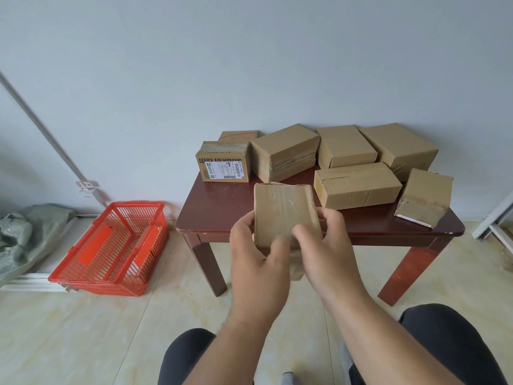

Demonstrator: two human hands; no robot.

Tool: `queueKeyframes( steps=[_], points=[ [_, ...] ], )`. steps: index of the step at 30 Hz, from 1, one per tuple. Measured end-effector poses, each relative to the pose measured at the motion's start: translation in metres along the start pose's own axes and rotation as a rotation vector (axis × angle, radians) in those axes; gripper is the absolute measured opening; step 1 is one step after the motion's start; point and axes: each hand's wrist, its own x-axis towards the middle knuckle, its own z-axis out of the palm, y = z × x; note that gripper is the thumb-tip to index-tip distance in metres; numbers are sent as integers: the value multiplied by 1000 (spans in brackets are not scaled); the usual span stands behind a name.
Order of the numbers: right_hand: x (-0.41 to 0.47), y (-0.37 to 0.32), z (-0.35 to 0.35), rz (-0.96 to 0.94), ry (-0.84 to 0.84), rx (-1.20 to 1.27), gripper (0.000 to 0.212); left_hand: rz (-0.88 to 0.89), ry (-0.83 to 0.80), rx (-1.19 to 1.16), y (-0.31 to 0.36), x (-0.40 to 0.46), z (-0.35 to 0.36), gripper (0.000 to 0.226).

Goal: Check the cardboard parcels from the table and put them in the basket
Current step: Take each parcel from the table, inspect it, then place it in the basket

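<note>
Both my hands, left hand [256, 245] and right hand [323, 240], grip a flat brown cardboard parcel [286, 215] upright, long axis vertical, above the dark wooden counter's [222, 212] front edge.

The held parcel's [286, 215] lower end is hidden behind both hands; the label print on the back-left box [223, 165] is too small to read.

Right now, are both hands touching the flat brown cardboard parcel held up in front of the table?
Touching. The head view shows the left hand and right hand gripping the flat brown cardboard parcel.
</note>
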Motion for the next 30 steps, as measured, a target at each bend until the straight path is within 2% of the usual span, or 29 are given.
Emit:
queueKeyframes(
  steps=[2, 5, 10, 14, 16, 19, 23, 26, 30],
  points=[
    [3, -4, 0, 2, 17, -21, 35, 10, 5, 9, -2, -3, 2, 43],
    [3, -3, 2, -8, 37, -91, 62, -11, 19, -24, -1, 2, 0, 35],
    [-3, 7, 1, -63, 24, -119, 44, 10, 69, 27, -1, 18, -4, 25],
    [-5, 9, -1, -122, 14, -199, 41, -13, 24, 56, -2, 23, -8, 33],
    [-2, 10, -1, -132, 57, -225, 36, -3, 21, 73, 1, 18, -7, 27],
    [7, 9, 0, -114, 130, -228, 30, 53, 33, 131, 1, 9, -2, 33],
    [12, 7, 0, -90, 172, -199, 34, 78, 62, 131, -5, 3, 1, 36],
    [9, 12, 2, -102, 158, -209, 33, 31, 66, 64, -4, 9, -1, 29],
    [0, 20, 4, -135, 133, -238, 32, 12, 121, 86, -1, 21, -6, 29]
  ],
)
